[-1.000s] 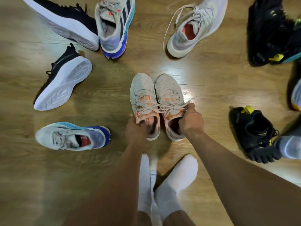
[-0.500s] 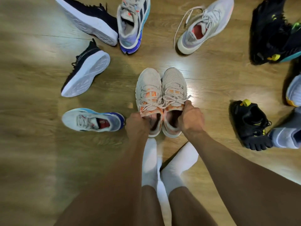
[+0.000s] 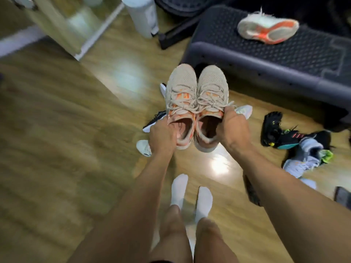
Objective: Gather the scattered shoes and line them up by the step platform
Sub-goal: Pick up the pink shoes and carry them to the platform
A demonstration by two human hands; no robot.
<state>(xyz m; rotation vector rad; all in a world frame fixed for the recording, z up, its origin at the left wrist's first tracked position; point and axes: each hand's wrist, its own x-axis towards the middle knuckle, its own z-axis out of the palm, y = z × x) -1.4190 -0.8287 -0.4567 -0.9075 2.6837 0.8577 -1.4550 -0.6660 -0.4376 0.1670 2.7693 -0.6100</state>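
Note:
I hold a pair of beige and orange sneakers in the air, toes pointing away. My left hand [image 3: 161, 136] grips the heel collar of the left beige sneaker [image 3: 181, 95]. My right hand [image 3: 230, 128] grips the collar of the right beige sneaker [image 3: 212, 95]. The dark step platform [image 3: 266, 61] stands just beyond the toes, at the upper right. A white sneaker with an orange sole [image 3: 267, 29] lies on its side on top of the platform. Other shoes lie partly hidden under the held pair.
On the wooden floor at the right lie a black toe shoe [image 3: 271, 128], a black and teal shoe [image 3: 302, 139] and a pale grey sneaker [image 3: 303, 160]. A white cylinder [image 3: 141, 14] and a mirror edge [image 3: 98, 29] stand at the back. My socked feet [image 3: 190, 194] are below.
Both hands have lifted the beige pair off the floor. The view has swung up and round, so the step platform now shows ahead.

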